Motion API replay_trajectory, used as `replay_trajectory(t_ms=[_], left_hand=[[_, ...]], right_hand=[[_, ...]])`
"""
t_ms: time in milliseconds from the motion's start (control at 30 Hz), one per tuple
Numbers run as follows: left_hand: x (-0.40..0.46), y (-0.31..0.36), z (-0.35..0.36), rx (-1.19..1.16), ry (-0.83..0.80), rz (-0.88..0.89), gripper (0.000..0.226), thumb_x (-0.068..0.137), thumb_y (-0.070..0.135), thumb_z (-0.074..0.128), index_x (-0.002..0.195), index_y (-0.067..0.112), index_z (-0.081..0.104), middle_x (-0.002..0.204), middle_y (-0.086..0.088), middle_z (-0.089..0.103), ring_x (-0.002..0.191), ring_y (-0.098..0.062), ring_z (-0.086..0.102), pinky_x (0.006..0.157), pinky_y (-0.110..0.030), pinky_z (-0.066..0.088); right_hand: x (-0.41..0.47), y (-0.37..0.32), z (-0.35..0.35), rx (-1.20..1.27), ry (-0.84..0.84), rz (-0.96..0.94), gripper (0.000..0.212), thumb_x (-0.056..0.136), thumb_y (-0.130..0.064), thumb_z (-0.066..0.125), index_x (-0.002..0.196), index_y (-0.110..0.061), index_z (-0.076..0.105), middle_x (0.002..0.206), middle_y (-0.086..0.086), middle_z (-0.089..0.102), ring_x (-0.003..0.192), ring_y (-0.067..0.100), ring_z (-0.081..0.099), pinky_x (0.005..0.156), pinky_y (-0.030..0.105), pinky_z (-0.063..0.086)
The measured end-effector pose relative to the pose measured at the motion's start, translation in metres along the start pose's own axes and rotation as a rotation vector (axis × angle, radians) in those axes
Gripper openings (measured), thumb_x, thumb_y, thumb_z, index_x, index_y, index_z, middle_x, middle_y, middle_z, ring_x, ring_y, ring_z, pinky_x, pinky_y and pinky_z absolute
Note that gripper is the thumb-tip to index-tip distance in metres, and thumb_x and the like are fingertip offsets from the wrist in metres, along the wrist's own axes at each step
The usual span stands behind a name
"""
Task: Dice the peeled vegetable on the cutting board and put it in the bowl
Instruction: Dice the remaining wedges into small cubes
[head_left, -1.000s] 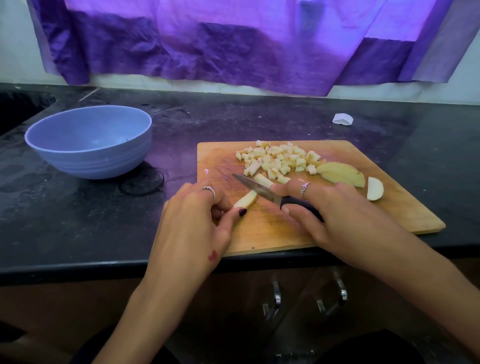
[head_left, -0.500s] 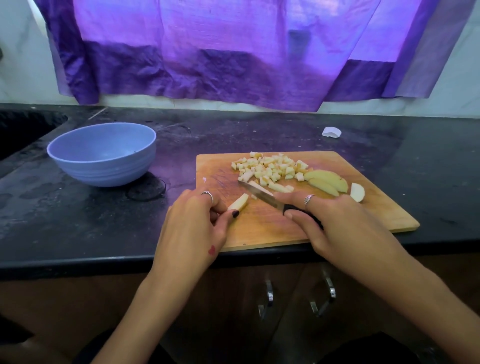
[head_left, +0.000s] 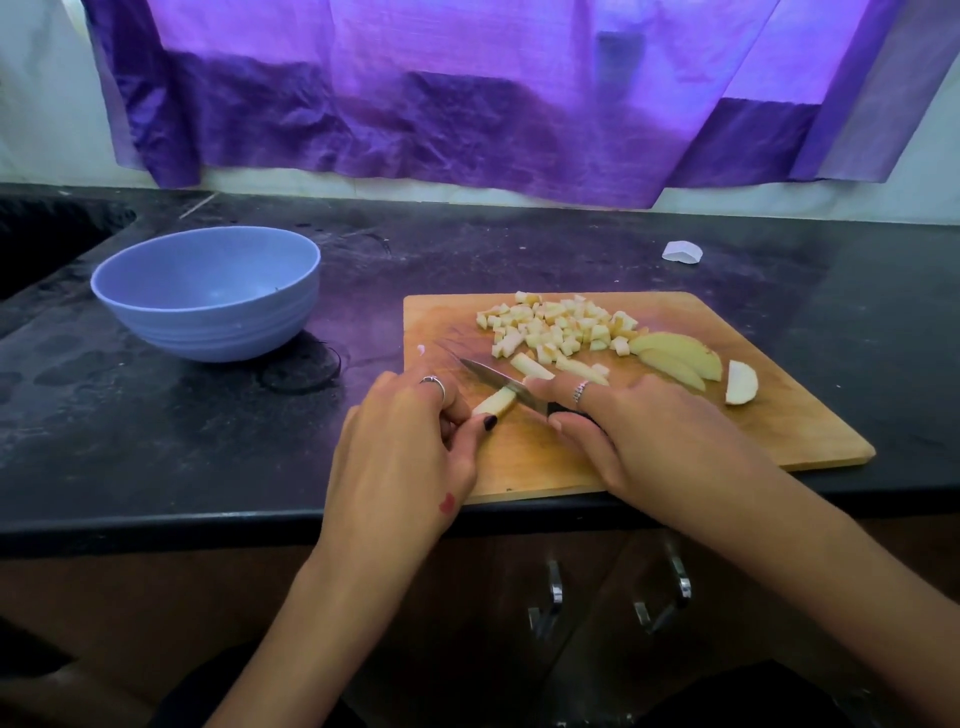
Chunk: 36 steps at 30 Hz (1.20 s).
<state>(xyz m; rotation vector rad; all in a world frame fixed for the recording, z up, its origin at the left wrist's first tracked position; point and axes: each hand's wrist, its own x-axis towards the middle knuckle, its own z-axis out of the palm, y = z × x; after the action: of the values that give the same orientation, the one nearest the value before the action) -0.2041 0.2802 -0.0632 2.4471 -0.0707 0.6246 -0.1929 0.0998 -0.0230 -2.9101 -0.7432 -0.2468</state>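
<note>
Two hands work over the board (head_left: 779, 415) on the black tabletop (head_left: 156, 441). The left hand (head_left: 410, 447) pinches a pale strip (head_left: 496, 401) between thumb and curled fingers, holding it flat on the board. The right hand (head_left: 639, 431) grips the knife (head_left: 498, 382) by its dark handle, forefinger along the spine, the blade lying across the strip's far end. Behind them a heap of dice (head_left: 556, 325) sits at the board's far side, with two loose strips (head_left: 530, 366) beside it, slices (head_left: 675, 353) to the right, and one end piece (head_left: 740, 383) just apart. The blue bowl (head_left: 208, 317) stands left of the board, holding no dice.
</note>
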Motion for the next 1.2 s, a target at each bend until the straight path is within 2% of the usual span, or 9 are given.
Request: replay_trajectory(t_ms=[100,233,367,467,567,767,900,1067,1200], left_hand=[[0.001,-0.003,0.002,-0.009,-0.008,-0.018,0.022,0.08,0.037,0.07,0.065,0.03,0.055,0.075,0.006,0.056,0.071,-0.011,0.048,0.066,-0.025,0.035],[0.002,-0.005,0.002,-0.008,-0.042,-0.022,0.019,0.08,0.038,0.07,0.067,0.032,0.057,0.077,0.007,0.056,0.071,-0.008,0.048,0.062,-0.022,0.032],[0.001,-0.005,0.0,-0.019,-0.047,-0.011,0.023,0.081,0.037,0.07,0.065,0.034,0.053,0.077,0.008,0.056,0.071,-0.007,0.047,0.061,-0.022,0.033],[0.001,-0.004,-0.001,-0.029,-0.044,-0.008,0.022,0.081,0.036,0.071,0.066,0.033,0.055,0.074,0.008,0.056,0.072,-0.008,0.047,0.063,-0.023,0.033],[0.002,-0.005,0.0,-0.043,-0.04,-0.001,0.02,0.08,0.034,0.072,0.067,0.03,0.058,0.073,0.009,0.056,0.072,-0.009,0.048,0.064,-0.025,0.035],[-0.001,0.0,0.0,0.031,-0.025,-0.048,0.017,0.083,0.04,0.067,0.071,0.028,0.062,0.078,0.005,0.057,0.078,-0.017,0.052,0.063,-0.034,0.042],[-0.002,0.004,0.0,0.037,-0.01,-0.063,0.022,0.083,0.04,0.067,0.067,0.031,0.054,0.08,0.002,0.056,0.078,-0.019,0.053,0.062,-0.033,0.041],[0.0,0.001,0.0,0.005,-0.038,-0.075,0.019,0.082,0.04,0.068,0.069,0.032,0.056,0.081,0.002,0.058,0.079,-0.02,0.055,0.067,-0.038,0.048],[-0.001,0.001,-0.001,0.0,-0.039,-0.077,0.016,0.082,0.04,0.068,0.072,0.031,0.059,0.081,0.003,0.058,0.079,-0.018,0.055,0.066,-0.037,0.049]], right_hand=[[-0.02,0.004,-0.009,-0.034,-0.024,0.008,0.044,0.097,-0.048,0.023,0.141,-0.053,0.02,0.087,-0.012,0.05,0.069,0.003,0.044,0.054,0.018,0.033],[-0.036,0.013,-0.014,-0.015,0.057,0.033,0.045,0.089,-0.054,0.021,0.132,-0.056,0.033,0.081,-0.01,0.065,0.068,0.009,0.058,0.055,0.023,0.043],[-0.028,0.006,-0.006,0.039,0.134,0.03,0.042,0.094,-0.05,0.028,0.135,-0.054,0.035,0.068,-0.008,0.058,0.061,0.009,0.053,0.051,0.022,0.037],[-0.021,0.002,-0.004,0.024,0.126,0.006,0.042,0.095,-0.05,0.029,0.136,-0.051,0.036,0.076,-0.011,0.051,0.059,0.005,0.038,0.049,0.021,0.027],[-0.01,0.001,-0.003,0.019,0.086,-0.002,0.04,0.095,-0.051,0.03,0.135,-0.05,0.036,0.092,-0.005,0.06,0.074,0.013,0.049,0.059,0.029,0.036],[0.003,-0.003,-0.002,-0.011,0.016,-0.005,0.036,0.098,-0.047,0.03,0.133,-0.05,0.033,0.084,-0.002,0.049,0.073,0.016,0.044,0.062,0.031,0.033],[-0.015,-0.005,-0.003,-0.031,-0.015,0.005,0.042,0.099,-0.046,0.026,0.14,-0.051,0.023,0.094,-0.003,0.052,0.081,0.015,0.05,0.064,0.028,0.037],[-0.035,0.006,-0.013,0.011,0.027,0.062,0.041,0.094,-0.05,0.028,0.134,-0.055,0.032,0.086,-0.01,0.065,0.071,0.01,0.059,0.061,0.027,0.046],[-0.032,0.001,-0.007,0.047,0.118,0.017,0.045,0.093,-0.051,0.028,0.138,-0.056,0.026,0.065,-0.009,0.056,0.06,0.009,0.054,0.052,0.025,0.042]])
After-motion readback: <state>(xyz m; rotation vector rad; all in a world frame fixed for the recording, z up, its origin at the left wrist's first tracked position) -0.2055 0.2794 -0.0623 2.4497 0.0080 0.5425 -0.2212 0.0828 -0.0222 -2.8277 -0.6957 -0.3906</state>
